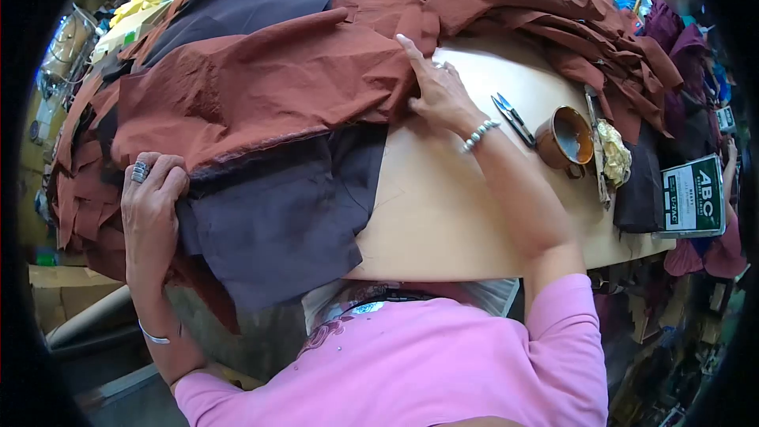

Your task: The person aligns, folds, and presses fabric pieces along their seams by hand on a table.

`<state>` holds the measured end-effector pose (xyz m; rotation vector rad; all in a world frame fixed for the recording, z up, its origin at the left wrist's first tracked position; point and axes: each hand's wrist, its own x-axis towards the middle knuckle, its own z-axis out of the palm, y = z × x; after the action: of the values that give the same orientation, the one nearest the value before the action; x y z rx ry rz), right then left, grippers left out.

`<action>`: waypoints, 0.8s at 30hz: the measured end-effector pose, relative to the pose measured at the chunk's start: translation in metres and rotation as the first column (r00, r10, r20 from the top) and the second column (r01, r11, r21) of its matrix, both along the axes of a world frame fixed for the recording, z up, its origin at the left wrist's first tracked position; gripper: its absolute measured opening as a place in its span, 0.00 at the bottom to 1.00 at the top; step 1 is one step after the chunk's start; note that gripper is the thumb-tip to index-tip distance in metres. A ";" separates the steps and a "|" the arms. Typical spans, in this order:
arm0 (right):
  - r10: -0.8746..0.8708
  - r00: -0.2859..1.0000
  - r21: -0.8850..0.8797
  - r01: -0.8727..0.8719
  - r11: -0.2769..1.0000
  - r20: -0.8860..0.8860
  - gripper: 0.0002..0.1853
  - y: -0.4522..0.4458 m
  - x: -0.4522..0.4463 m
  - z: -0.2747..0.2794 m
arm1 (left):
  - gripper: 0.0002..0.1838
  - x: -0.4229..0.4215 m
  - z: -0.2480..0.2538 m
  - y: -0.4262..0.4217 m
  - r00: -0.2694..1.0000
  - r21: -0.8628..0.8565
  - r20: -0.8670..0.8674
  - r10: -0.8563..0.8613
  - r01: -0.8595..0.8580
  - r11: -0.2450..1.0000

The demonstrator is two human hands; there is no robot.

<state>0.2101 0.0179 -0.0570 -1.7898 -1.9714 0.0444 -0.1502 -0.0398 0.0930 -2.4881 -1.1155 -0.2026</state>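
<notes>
A rust-brown fabric piece (269,79) lies across the table, joined or laid along a dark grey piece (277,213) that hangs toward the table's front edge. At the left end of the brown edge, my left hand (154,194) has its fingers curled closed on the brown fabric. My right hand (443,91) rests at the right end of the same fabric, index finger stretched out and thumb apart. Thread snips (514,120) lie on the table to the right of my right wrist.
Beside the snips are a brown cup (564,141), a crumpled yellowish bundle (613,154) and a green-and-white ABC box (693,198). Brown fabric piles (545,0) lie at the back and right, more at the left. The wooden table (443,213) ends near my body.
</notes>
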 end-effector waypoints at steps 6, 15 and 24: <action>0.265 0.877 0.442 -0.068 0.894 -0.401 0.32 -0.009 0.000 0.036 | 0.07 -0.043 0.004 0.023 0.986 0.238 -0.031 0.165 -0.153 0.959; 0.256 0.296 0.167 -0.295 0.941 -0.920 0.32 -0.049 0.038 0.102 | 0.21 -0.063 0.090 0.188 0.946 0.176 0.243 -0.215 0.175 0.969; -0.162 0.793 -0.145 0.093 0.985 -0.588 0.25 -0.056 0.069 -0.001 | 0.13 0.104 -0.031 0.062 0.853 0.025 0.128 -0.506 0.507 0.862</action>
<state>0.2792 -0.0378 -0.0585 -1.6911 -1.4068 0.6126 -0.0460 0.0225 0.0621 -2.7633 -0.4715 -0.5158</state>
